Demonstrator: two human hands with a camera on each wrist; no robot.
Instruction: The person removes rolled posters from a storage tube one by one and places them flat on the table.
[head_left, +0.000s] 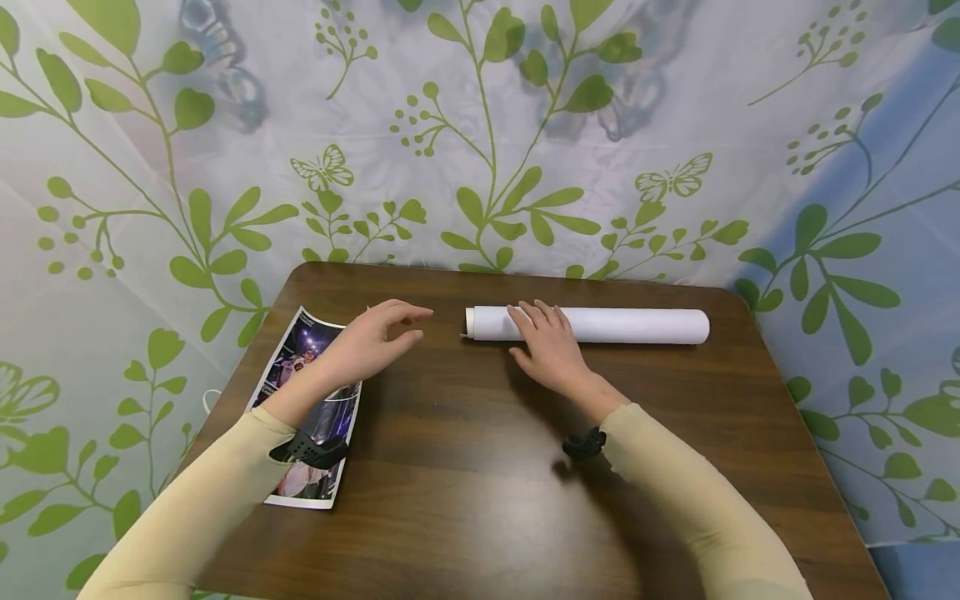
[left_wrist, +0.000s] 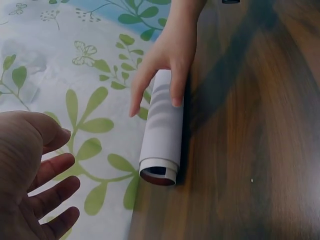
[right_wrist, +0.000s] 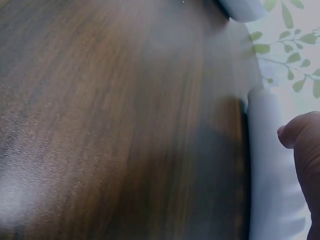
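Note:
A rolled-up white paper (head_left: 637, 326) lies lengthwise near the table's far edge, its hollow end to the left. Over its left half reaches my right hand (head_left: 551, 346), fingers straight and spread, casting striped shadows on the roll (left_wrist: 162, 125); whether it touches the paper I cannot tell. My left hand (head_left: 371, 342) hovers to the left of the roll, loosely bent and holding nothing. Under the left forearm lies a glossy printed poster (head_left: 322, 425) with white borders, partly hidden by the arm.
The brown wooden table (head_left: 465, 467) has rounded far corners. Behind it hangs a curtain (head_left: 420, 183) printed with green leaves and butterflies. Black bands (head_left: 318, 451) circle both wrists. A thin white cord (head_left: 212, 400) shows beside the table's left edge.

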